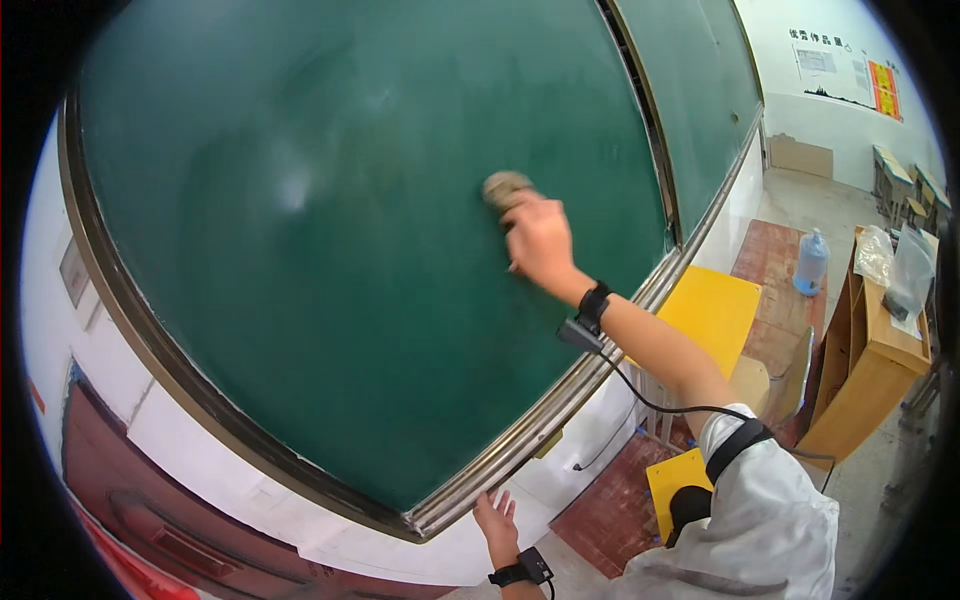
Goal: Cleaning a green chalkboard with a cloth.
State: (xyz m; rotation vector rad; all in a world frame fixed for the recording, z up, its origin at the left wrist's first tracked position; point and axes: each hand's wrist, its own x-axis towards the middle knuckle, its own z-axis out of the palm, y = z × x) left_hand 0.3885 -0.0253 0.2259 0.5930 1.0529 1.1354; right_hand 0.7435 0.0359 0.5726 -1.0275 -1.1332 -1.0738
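Observation:
A large green chalkboard point(360, 322) fills most of the head view. My right hand point(538, 238) is shut on a rounded greyish-brown wiping pad point(507, 190), which appears to press on the board's surface. The pad is blurred, so I cannot tell whether it is cloth or a felt eraser. Low in the picture, my left hand point(496, 520) holds nothing, its fingers apart. It is just under the metal bottom rail point(517, 439) of the board, near the corner; whether it touches the rail is unclear.
Right of the board stand a yellow desk point(709, 311), a yellow stool point(673, 480) and a wooden lectern point(874, 375) bearing plastic bags. A blue water bottle point(811, 262) is on the reddish platform point(772, 259). A dark red door point(187, 517) is at lower left. A cable runs along my right arm.

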